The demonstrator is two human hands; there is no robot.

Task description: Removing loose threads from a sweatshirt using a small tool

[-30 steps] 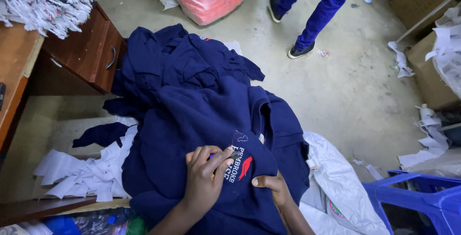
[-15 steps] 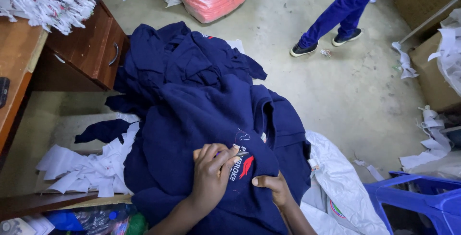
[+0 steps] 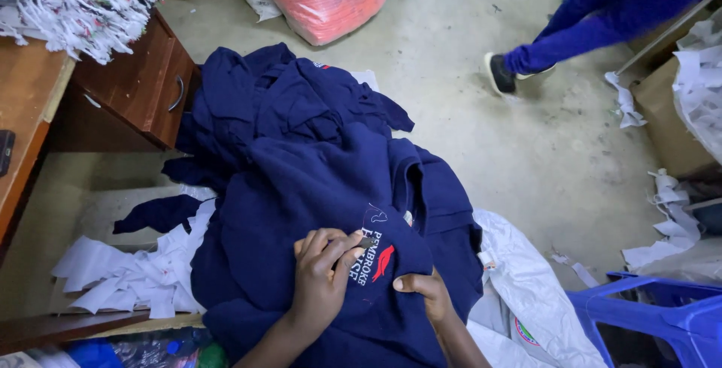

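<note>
Left hand (image 3: pixel 325 274), at seven o'clock, curled narrow, fingertips pinching something small and dark at the embroidered red-and-white crest (image 3: pixel 374 257) of the navy knit sweater (image 3: pixel 301 187) heaped at centre. Right hand (image 3: pixel 425 293), at five o'clock, closed on a fold just beside. Best kept taut between both hands, pulling gently, sparing the stitching.

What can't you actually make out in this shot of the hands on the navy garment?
- Head view: what the left hand pinches at the crest; its fingers cover it.
- The right hand: its fingertips are tucked into the navy garment.
- The person walking: cut off by the top edge.
</note>
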